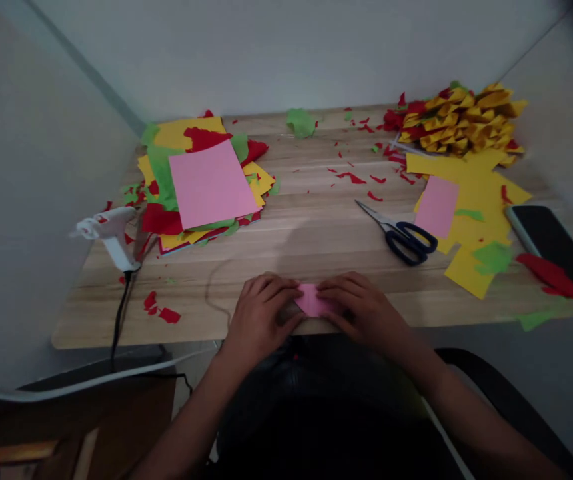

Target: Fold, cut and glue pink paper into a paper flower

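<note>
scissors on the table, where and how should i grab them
Best by the dark handle loops, probably from the near right with the right hand: the scissors lie flat, loops angled toward that side, pointed blades facing far left.

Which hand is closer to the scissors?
Right. The right hand is below and left of the scissors in view; the left hand is farther left, across the pink paper between them.

Pale walls [276, 53] (dimly lit) border a wood-grain table [291, 247].
</note>
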The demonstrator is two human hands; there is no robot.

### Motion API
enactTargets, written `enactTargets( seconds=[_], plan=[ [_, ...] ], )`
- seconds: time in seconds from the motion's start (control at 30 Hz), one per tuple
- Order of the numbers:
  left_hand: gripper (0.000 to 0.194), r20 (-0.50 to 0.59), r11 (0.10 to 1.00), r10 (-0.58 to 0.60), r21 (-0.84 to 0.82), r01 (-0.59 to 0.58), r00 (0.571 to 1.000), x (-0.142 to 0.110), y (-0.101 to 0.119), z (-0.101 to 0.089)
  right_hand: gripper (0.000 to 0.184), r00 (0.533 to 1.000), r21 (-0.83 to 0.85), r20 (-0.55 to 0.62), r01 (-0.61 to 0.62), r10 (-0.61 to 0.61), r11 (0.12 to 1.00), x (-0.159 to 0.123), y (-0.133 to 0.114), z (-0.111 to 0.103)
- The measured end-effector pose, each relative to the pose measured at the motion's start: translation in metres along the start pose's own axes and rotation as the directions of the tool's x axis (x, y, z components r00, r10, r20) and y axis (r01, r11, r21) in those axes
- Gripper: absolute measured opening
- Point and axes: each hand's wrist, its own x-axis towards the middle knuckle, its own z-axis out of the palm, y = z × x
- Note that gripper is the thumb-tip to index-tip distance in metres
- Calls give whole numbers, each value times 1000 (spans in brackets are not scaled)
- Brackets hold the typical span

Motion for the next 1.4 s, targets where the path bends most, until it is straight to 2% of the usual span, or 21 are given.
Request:
enactTargets(
  seconds=[0.13, 0.23, 0.33, 0.43, 0.5, 0.6, 0.73, 0.83, 1.0, 1.13, 1.2, 1.27, 1.33, 1.4],
  plan=[
    [24, -67, 999, 37, 34, -35, 997, -3, -1, 5, 38, 999, -23, 44, 21, -20, 1000, 0, -7, -6],
    [16, -117, 999, 30, 39, -25, 993, -5, 1, 10, 28, 1000, -46, 22, 20, -19, 999, -1, -12, -2],
    [7, -159, 1000, 3, 15, 0, 987, -7, 6, 12, 14, 999, -38, -37, -40, 39, 998, 2, -14, 3],
    [4, -176, 999, -36, 22, 40, 984, -10, 11, 13, 14, 992, -36, -78, -103, 100, 994, 5, -15, 6],
    [6, -180, 998, -47, 40, 55, 983, -12, 13, 12, 20, 995, -73, -52, -91, 88, 993, 5, -14, 6],
    [13, -160, 999, -35, 31, 40, 987, -14, 14, 10, 36, 1000, -169, 22, 1, 3, 986, 0, -13, 7],
    [20, -87, 996, -87, -9, 86, 992, -18, 16, 5, 33, 994, -223, 39, 109, -103, 969, -9, -14, 6],
    [15, -55, 993, -95, 62, 98, 994, -24, 20, 3, 33, 987, -203, 71, 154, -143, 967, -10, -16, 6],
    [32, -36, 989, -118, 89, 121, 992, -33, 20, 1, 26, 992, -171, 99, 90, -74, 981, -7, -16, 8],
    [48, -69, 960, -276, -64, 272, 959, -27, 21, 0, 15, 998, -26, -55, 13, -14, 1000, -1, -22, 2],
    [50, -62, 902, -386, -234, 362, 921, -18, 27, -2, 10, 986, 153, -141, -65, 87, 986, 5, -29, -6],
    [43, -24, 759, -502, -492, 427, 864, -8, 34, -5, 6, 950, 364, -131, -221, 285, 905, 13, -35, -16],
    [36, 70, 509, -586, -744, 433, 808, 3, 42, -7, 11, 865, 551, -14, -412, 501, 726, 21, -38, -26],
    [35, 170, 273, -595, -877, 397, 785, 12, 47, -10, 18, 766, 674, 141, -538, 627, 506, 26, -35, -32]
  ],
)
